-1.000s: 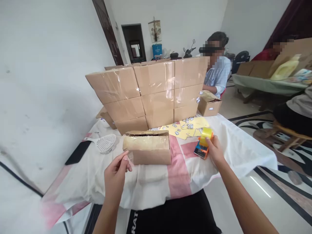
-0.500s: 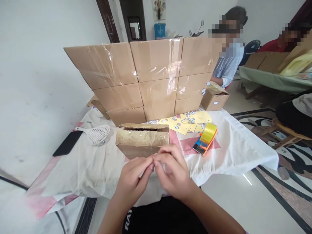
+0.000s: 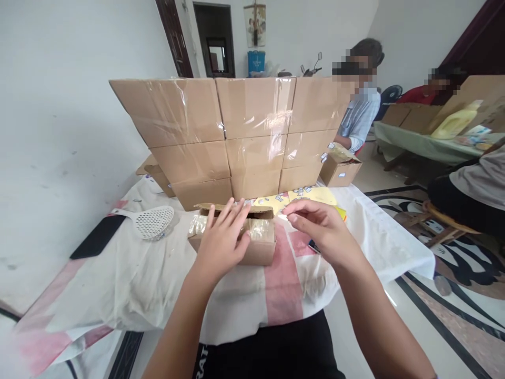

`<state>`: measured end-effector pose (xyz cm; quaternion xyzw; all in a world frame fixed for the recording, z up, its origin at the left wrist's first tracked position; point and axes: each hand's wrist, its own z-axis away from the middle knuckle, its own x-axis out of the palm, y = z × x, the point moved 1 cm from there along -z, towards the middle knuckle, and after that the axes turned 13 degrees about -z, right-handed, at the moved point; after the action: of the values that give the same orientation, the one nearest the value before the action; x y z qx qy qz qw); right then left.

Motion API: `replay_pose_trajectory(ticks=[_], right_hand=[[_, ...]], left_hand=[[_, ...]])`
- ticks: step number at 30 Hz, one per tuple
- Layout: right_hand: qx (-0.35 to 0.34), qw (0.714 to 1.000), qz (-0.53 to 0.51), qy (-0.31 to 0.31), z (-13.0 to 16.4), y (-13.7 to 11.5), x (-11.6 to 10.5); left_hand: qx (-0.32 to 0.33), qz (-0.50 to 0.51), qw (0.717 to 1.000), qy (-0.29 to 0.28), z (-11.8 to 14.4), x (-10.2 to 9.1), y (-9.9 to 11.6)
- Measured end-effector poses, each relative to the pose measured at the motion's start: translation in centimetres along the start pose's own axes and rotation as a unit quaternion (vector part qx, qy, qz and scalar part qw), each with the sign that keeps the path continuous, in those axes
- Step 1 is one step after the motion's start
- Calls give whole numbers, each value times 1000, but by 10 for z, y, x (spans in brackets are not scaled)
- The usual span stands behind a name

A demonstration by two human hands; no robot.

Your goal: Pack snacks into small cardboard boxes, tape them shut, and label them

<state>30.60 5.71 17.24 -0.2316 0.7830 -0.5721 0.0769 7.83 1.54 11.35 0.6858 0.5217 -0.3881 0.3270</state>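
left hand (image 3: 226,237), fingers spread, lay on cardboard carton (image 3: 258,251), apparently steadying it; right hand (image 3: 321,227), at its three o'clock: finger closure undeterminable.

White walls (image 3: 71,79) hold a dark doorway (image 3: 205,29); a wooden stool (image 3: 451,215) stands on a pale, black-patterned floor (image 3: 418,326)

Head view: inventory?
cloth: 1, white and pink, foreground
box: 1, brown, centre
box stack: 1, brown, behind box
other boxes: several, brown, both sides
scoop: 1, white, left
pad: 1, black, far left
sheets: count unclear, yellow, centre right
tape dispenser: 1, yellow, right, mostly hidden
far table: 1, green, right
jug: 1, yellow, far table
people: 3, blue, red, grey tops, right
bin: 1, blue, far back
hanging: 1, beige, far back
left hand: 1, bare, over box
right hand: 1, bare, beside box
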Motion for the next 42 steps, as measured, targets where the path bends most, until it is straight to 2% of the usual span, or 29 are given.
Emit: replay_pose_trajectory(ticks=[2, 4, 7, 9, 11, 13, 15, 19, 22, 24, 26, 28, 35, 39, 42], right_hand=[[23, 998, 23, -56, -13, -2, -3], [1, 990, 117, -75, -25, 2, -5], [-86, 945, 308, -61, -41, 13, -6], [-103, 928, 349, -85, -47, 22, -6], [-70, 943, 300, -121, -49, 28, -7], [-21, 966, 217, -137, -48, 32, -9], [33, 977, 146, -150, -45, 33, -12], [101, 973, 17, -206, -41, 28, -16], [141, 949, -71, -273, -46, 29, -12], [150, 953, -23, -261, -53, 36, -7], [133, 965, 89, -208, -62, 47, -1], [108, 963, 176, -175, -70, 56, 3], [94, 948, 253, -168, -75, 64, 5], [58, 918, 347, -183, -71, 67, 7], [38, 868, 464, -175, -69, 64, 16]], left_hand=[[-4, -30, 996, -80, -3, 6, 2], [-9, -43, 992, -116, 1, 11, 5], [-24, -58, 992, -109, 9, 16, 8], [-34, -57, 993, -98, 10, 18, 8], [-35, -50, 994, -88, 10, 19, 7], [-35, -43, 996, -76, 9, 21, 6], [-37, -37, 996, -65, 10, 22, 5], [-45, -34, 997, -55, 11, 23, 6], [-51, -28, 997, -54, 12, 22, 7], [-59, -26, 996, -60, 12, 21, 7], [-64, -26, 995, -66, 12, 20, 8], [-58, -28, 996, -66, 12, 19, 8], [-2, -69, 996, -50, 14, 21, 6], [2, -74, 996, -41, 15, 24, 5], [1, -68, 997, -38, 13, 26, 5]])
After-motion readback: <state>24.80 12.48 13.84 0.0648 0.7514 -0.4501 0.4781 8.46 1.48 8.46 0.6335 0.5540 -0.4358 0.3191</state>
